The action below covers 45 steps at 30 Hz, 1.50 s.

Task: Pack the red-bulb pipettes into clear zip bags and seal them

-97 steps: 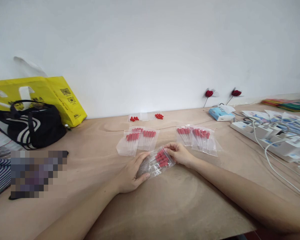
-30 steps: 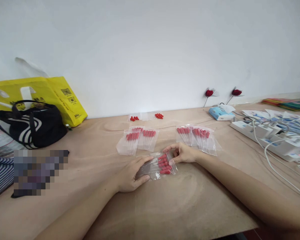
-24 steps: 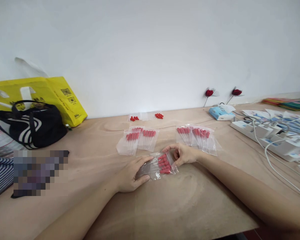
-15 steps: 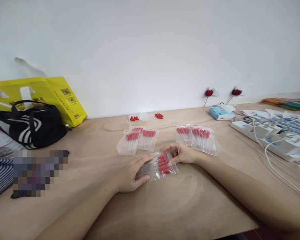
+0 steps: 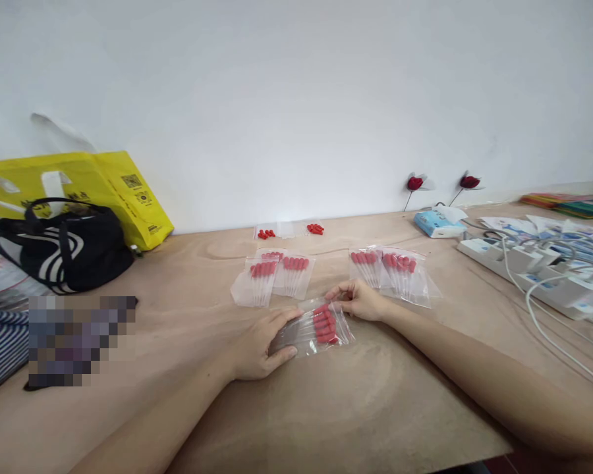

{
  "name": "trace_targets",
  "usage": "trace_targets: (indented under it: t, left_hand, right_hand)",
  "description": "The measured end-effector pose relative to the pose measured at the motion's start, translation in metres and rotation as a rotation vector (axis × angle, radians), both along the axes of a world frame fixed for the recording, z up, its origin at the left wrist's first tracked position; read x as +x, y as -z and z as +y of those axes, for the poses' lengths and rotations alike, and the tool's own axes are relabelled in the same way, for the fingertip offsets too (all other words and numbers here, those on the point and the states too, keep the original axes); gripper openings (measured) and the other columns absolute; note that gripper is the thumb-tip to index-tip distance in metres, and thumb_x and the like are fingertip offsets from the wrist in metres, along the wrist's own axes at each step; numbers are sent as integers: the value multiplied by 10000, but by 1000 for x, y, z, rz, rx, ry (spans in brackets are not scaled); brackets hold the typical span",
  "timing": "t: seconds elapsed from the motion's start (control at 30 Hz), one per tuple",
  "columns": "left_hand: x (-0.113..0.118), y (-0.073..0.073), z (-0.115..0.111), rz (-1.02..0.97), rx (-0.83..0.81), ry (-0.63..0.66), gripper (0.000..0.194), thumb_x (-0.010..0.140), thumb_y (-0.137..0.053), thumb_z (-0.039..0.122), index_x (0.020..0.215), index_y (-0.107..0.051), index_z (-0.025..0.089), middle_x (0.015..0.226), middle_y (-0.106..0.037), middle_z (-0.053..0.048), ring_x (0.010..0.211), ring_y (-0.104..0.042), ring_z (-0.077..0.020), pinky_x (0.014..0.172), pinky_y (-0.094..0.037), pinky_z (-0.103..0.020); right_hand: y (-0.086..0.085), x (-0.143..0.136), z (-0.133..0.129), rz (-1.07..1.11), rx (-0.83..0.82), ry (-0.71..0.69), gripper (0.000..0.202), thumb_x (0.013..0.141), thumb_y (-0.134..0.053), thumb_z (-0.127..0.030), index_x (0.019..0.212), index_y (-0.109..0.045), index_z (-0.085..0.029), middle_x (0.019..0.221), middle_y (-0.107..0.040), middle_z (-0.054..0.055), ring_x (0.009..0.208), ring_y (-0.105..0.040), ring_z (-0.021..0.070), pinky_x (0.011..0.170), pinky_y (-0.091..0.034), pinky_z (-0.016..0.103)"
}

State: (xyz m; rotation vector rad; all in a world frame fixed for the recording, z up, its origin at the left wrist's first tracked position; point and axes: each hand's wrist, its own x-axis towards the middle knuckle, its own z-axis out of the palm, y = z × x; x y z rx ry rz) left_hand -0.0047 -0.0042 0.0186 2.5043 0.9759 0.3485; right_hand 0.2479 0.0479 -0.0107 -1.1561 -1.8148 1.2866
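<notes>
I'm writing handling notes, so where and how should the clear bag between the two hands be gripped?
I'd pinch the clear bag by its loose right end, coming from the right: it looks nearly flat, and the red tips stop short of that edge, leaving thin film to grip.

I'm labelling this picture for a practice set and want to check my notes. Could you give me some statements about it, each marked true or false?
1. The left hand and right hand both touch the clear bag between them. True.
2. The red tips in that bag lie nearer the left hand. False: they lie nearer the right hand.
3. The black bag is in front of the yellow bag. True.
4. The power strip is on the person's left. False: it is on the right.
5. Two red flowers show against the wall. True.
</notes>
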Motion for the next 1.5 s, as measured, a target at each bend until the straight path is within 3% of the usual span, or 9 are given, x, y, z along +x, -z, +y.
trace_targets:
  t: [0.13,0.37,0.63,0.77,0.97,1.1,1.27,1.4,1.5]
  left_hand:
    - [1,0,1,4,6,-6,529,795,-487,278,1279,-272,258,1295,-407,-55,1142,-421,-236,943,-371,-406]
    - [0,1,1,-2,26,4,531,794,-490,281,1279,-275,251,1297,-406,-62,1147,-422,-233,943,-376,-403]
    - [0,1,1,10,37,2,528,801,-482,268,1284,-271,237,1300,-403,-75,1148,-419,-237,936,-378,-410]
    - [0,1,1,-11,48,15,524,801,-483,268,1280,-272,236,1293,-407,-81,1141,-422,-237,931,-380,-410]
    - [1,0,0,-29,35,17,526,797,-486,267,1276,-269,247,1289,-409,-69,1141,-420,-233,939,-372,-415]
    - [1,0,0,-51,27,2,575,781,-506,270,1291,-242,245,1318,-370,-73,1173,-386,-242,965,-349,-426]
    - [-1,2,2,-124,47,-25,569,791,-508,299,1290,-243,233,1361,-292,-72,1240,-292,-234,1023,-282,-416]
    - [-3,4,2,-121,53,-40,585,789,-517,311,1294,-233,232,1368,-272,-72,1253,-269,-226,1033,-269,-408]
    - [-1,4,2,-109,74,-47,574,788,-518,304,1288,-247,231,1362,-285,-82,1244,-285,-237,1023,-280,-429]
  right_hand:
    - [1,-5,-2,3,69,74,366,580,-684,-445,747,-627,-125,624,-573,-5,462,-407,40,423,-330,177]
    - [-10,9,0,-11,-53,-176,517,501,-756,-334,954,-602,-137,522,-445,-84,428,-322,24,400,-255,166]
    - [-3,2,-1,-6,-26,-35,471,536,-732,-379,897,-598,-107,479,-372,-97,429,-292,27,402,-223,172]
    - [-5,5,-3,-109,50,-107,481,547,-732,-378,940,-604,-130,449,-356,-100,424,-298,35,396,-213,173]
    - [-4,10,2,59,-25,-165,639,536,-738,-388,1089,-511,-162,748,-503,-39,504,-375,24,472,-332,175]
    - [2,3,3,104,-31,-175,576,611,-683,-426,1086,-496,-158,723,-513,-34,551,-436,46,539,-381,199]
    - [2,9,-2,117,-42,-108,411,643,-641,-469,878,-553,-143,606,-498,-46,485,-426,44,468,-357,189]
    - [-5,38,-10,111,-88,-10,398,655,-631,-444,923,-542,-162,590,-515,-50,406,-377,31,382,-311,177]
    - [-11,62,-17,110,-80,131,334,657,-620,-374,912,-564,-166,589,-538,-42,410,-403,38,399,-349,189]
